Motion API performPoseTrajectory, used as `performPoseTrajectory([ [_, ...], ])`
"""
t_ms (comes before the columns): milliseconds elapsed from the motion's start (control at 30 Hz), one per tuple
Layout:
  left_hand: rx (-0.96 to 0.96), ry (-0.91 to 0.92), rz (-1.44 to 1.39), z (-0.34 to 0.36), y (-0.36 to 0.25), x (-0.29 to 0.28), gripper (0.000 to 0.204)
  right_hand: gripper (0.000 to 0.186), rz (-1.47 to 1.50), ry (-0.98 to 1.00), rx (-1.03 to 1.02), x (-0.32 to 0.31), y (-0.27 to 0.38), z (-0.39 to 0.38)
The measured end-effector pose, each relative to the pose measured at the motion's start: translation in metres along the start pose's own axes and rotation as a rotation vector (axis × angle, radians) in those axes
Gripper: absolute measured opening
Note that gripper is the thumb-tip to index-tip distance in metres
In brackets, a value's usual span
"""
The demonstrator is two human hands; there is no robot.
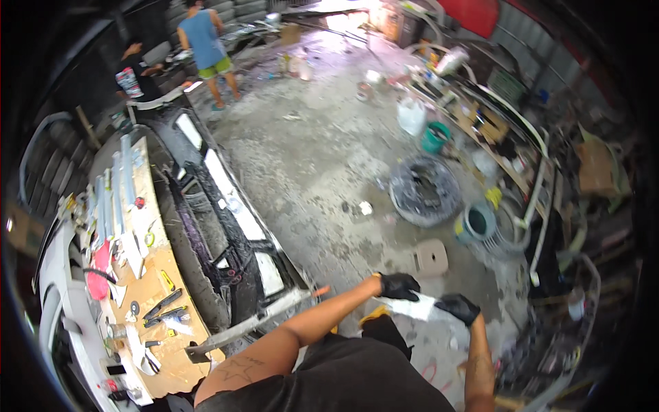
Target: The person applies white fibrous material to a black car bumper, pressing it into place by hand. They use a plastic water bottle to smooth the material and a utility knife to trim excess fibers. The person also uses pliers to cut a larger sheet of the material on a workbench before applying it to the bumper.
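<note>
A thin, whitish, sheet-like piece (417, 307) stretches between my two hands, in front of my body and above the floor. It could be cloth, film or paper; I cannot tell which. My left hand (398, 285), in a black glove, is closed at its left end. At the other end my right hand (458, 308), gloved in black too, grips it with bent fingers. Just beyond my hands a beige plastic stool (431, 259) stands on the floor. To my left lies a long black car bumper (241, 230) with white patches, well away from both hands.
Beside the bumper is a wooden worktable (180, 350) with cutters, strips and a phone. Ahead right stand a plastic-wrapped round bundle (425, 190), a blue bucket (478, 221) and a green bucket (436, 137). Clutter lines the right wall. Two people (201, 38) work at the far left.
</note>
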State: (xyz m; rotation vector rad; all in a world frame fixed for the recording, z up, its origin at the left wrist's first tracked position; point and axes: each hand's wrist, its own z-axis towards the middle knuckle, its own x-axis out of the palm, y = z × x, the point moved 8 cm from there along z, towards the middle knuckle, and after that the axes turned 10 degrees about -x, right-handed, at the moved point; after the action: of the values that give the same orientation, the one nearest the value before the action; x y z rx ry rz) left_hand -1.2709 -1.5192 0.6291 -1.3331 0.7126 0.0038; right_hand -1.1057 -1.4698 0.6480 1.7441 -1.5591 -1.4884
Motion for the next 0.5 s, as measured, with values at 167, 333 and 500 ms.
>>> performPoseTrajectory([
  [167, -0.087, -0.05, -0.061, 0.075, 0.047, -0.088, 0.032, 0.024, 0.179, -0.078, -0.083, -0.087, -0.026, 0.099],
  [333, -0.074, -0.247, -0.063, 0.102, 0.11, -0.179, 0.021, 0.026, 0.022, 0.069, -0.312, -0.168, -0.003, 0.237],
  [500, -0.223, -0.597, -0.245, 0.07, 0.146, -0.29, 0.026, 0.022, -0.114, 0.083, -0.48, -0.215, 0.041, 0.372],
])
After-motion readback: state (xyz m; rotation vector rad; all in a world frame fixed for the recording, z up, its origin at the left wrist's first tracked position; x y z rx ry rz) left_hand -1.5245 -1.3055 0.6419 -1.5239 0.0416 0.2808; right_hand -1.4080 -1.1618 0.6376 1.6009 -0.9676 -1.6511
